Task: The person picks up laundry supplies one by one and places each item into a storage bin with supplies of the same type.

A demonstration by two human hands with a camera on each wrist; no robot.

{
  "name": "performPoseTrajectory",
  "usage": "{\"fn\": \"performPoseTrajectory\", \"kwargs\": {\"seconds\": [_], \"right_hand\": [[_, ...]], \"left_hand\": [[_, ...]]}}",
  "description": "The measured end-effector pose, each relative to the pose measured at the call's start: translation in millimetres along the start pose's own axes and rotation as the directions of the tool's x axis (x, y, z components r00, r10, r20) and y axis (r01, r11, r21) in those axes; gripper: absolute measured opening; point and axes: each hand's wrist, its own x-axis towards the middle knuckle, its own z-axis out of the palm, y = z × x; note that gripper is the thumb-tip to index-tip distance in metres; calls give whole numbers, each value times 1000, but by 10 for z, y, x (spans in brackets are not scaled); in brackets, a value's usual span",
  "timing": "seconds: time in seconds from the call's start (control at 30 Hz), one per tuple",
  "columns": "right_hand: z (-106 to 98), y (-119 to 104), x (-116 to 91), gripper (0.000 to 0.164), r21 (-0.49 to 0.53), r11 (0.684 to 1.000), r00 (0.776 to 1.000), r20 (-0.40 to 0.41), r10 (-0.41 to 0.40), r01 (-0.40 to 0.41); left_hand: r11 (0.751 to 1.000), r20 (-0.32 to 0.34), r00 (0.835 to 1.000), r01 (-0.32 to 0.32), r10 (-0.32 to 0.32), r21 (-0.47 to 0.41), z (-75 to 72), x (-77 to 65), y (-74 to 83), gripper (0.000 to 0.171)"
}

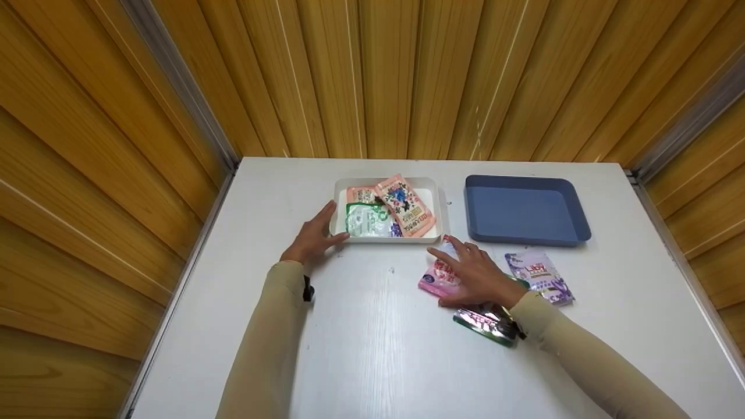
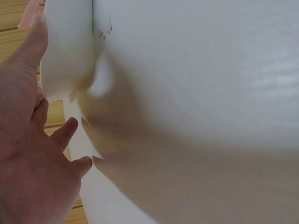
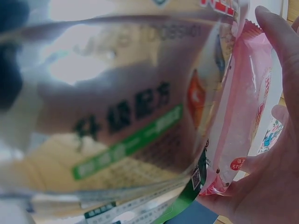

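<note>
My left hand (image 1: 314,234) rests at the left end of the white tray (image 1: 387,240), thumb by its front corner and fingers along its side. In the left wrist view, the fingers of this hand (image 2: 35,140) are spread and only loosely bent. Inside the tray lie a pink floral packet (image 1: 407,206), another pink packet (image 1: 361,194) and a green-and-white packet (image 1: 366,221). My right hand (image 1: 474,273) spreads over a pink packet (image 1: 437,279) on the table; the right wrist view shows this packet (image 3: 247,98) beside its fingers.
A blue tray (image 1: 524,212) stands right of the white one. In front of it lies a purple-and-white packet (image 1: 538,276). A shiny green-edged packet (image 1: 486,326) lies partly under my right wrist. Wood-panelled walls (image 1: 384,75) enclose the white table (image 1: 361,349).
</note>
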Motion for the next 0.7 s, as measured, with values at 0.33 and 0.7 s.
{"fn": "performPoseTrajectory", "kwargs": {"seconds": [0.33,0.7], "right_hand": [[-17,-10,5,113,4,1000,1000,-5,13,-12],[-9,-47,23,109,17,997,996,47,72,-73]], "left_hand": [[1000,10,1000,-13,13,20,-13,11,-7,98],[1000,0,1000,-23,23,5,-1,-21,6,97]]}}
